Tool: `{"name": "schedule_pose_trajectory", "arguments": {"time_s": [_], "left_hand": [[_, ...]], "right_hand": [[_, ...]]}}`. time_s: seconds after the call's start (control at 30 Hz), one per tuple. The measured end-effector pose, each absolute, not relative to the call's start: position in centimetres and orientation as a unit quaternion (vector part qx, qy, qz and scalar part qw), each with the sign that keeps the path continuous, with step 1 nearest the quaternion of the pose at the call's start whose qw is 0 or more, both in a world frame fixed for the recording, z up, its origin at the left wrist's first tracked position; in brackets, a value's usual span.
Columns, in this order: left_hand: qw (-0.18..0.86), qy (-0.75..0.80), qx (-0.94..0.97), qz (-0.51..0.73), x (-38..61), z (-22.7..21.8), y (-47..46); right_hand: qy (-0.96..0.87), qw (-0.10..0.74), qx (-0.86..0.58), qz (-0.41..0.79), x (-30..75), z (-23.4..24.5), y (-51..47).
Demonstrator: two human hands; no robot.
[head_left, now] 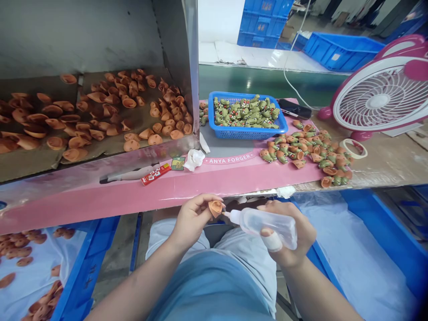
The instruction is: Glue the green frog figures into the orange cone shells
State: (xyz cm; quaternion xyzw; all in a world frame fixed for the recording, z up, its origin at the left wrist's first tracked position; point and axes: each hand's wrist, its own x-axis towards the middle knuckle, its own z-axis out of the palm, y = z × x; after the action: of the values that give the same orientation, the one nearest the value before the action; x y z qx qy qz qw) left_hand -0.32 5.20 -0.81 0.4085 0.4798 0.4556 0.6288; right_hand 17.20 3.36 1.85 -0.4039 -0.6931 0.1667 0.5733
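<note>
We pinch a hollow orange moulded piece between the fingertips of our left hand, low at frame centre, while our right hand wraps a translucent plastic squeeze bottle, steadying its nozzle just beside the hollow.

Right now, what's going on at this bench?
A seated person holds an orange moulded piece in their left hand and a clear plastic squeeze bottle in their right hand, its nozzle pointed at the piece. The right thumb is wrapped in white. More orange pieces lie on a cardboard-lined shelf ahead. Green figures fill a blue basket, and more green figures mixed with orange pieces lie loose on the bench to its right.
</note>
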Motion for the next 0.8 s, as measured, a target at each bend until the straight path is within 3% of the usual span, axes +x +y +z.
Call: {"name": "schedule_pose_trajectory", "arguments": {"time_s": [0.3, 0.8], "left_hand": [[0.627, 0.462, 0.424, 0.462, -0.32, -0.94, 5.24], [0.634, 0.463, 0.414, 0.461, -0.32, -0.94, 5.28]], "right_hand": [[-0.659, 0.592, -0.427, 0.182, 17.15, 2.07, 3.53], [-0.711, 0.555, -0.405, 0.152, 17.4, 1.95, 3.25]]}}
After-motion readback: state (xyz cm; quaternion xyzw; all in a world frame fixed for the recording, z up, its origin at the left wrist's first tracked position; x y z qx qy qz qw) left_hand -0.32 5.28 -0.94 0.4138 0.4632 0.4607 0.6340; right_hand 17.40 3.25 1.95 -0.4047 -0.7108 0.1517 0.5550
